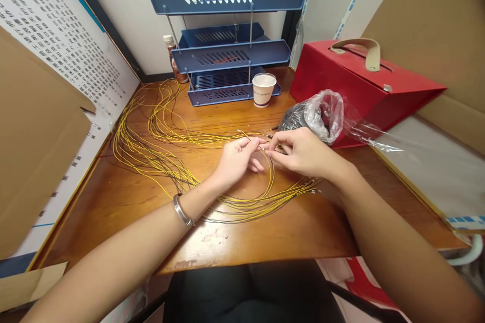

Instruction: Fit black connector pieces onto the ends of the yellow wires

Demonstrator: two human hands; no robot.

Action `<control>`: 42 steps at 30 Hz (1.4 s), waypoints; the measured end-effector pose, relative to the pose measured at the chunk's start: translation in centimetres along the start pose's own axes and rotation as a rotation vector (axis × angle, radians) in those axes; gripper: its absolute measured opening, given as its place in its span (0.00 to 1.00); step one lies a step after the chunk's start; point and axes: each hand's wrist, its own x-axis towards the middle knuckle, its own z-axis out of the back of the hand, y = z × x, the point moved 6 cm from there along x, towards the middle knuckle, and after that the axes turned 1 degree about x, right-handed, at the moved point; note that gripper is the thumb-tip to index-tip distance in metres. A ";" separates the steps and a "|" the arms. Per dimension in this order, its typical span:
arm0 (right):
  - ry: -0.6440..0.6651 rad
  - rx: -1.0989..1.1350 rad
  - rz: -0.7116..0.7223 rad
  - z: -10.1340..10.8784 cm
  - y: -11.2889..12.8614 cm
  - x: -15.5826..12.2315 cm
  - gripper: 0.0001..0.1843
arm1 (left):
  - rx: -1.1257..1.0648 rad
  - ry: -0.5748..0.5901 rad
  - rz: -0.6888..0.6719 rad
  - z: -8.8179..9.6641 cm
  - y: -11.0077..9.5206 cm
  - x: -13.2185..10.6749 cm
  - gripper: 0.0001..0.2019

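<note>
My left hand (239, 159) pinches a thin yellow wire (273, 176) between thumb and forefinger, close to its end. The wire curves down from the fingers in a loop to the bundle below. Fingertips nearly touching the left ones, my right hand (305, 151) is closed in a pinch at the wire's end; what it grips is too small to make out. A long bundle of yellow and dark wires (151, 159) sweeps around the left of the table and under my left forearm. Small metal-tipped wire ends (312, 190) lie below my right hand.
Behind my right hand sits a clear plastic bag (329, 111) with dark contents, against a red box (352, 75). A paper cup (263, 92) stands by the blue tiered rack (235, 58), with a bottle (178, 68) at its left. Cardboard panels (34, 151) flank the wooden table (242, 247).
</note>
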 end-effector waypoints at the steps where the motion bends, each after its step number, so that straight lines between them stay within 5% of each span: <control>1: -0.004 0.017 -0.015 0.3 -0.1 0.0 0.09 | -0.007 -0.020 -0.005 0.2 0.0 0.0 0.18; 6: 0.040 -0.051 -0.203 1.4 -1.5 -0.3 0.06 | -0.075 -0.126 -0.032 1.2 -0.1 0.1 0.17; 12: 0.552 -0.118 -0.502 0.1 -3.8 -2.7 0.07 | -0.125 -0.169 -0.085 1.7 0.0 0.3 0.17; 14: 0.618 -0.127 -0.549 0.2 -4.0 -3.2 0.11 | -0.120 -0.172 -0.101 1.7 0.0 0.3 0.18; 19: 0.555 -0.043 -0.353 -0.6 -1.8 -2.4 0.18 | -0.138 -0.171 -0.113 1.8 0.2 0.3 0.19; 23: 0.641 -0.100 -0.226 -2.8 0.4 -2.4 0.21 | -0.159 -0.161 -0.096 1.8 0.0 0.4 0.18; 28: 0.642 -0.153 -0.245 -3.3 0.2 -2.2 0.09 | -0.118 -0.097 -0.026 1.2 -0.7 0.3 0.16; 34: 0.527 -0.043 -0.227 -1.8 -0.8 -1.6 0.11 | -0.139 -0.124 -0.055 1.3 -0.8 0.4 0.16; 39: 0.220 0.274 -0.188 -1.9 0.7 -0.5 0.18 | -0.177 -0.121 -0.146 1.5 -0.8 0.5 0.16; 42: 0.150 0.423 -0.161 -3.1 1.4 0.0 0.15 | -0.153 -0.123 -0.127 1.5 -0.8 0.2 0.17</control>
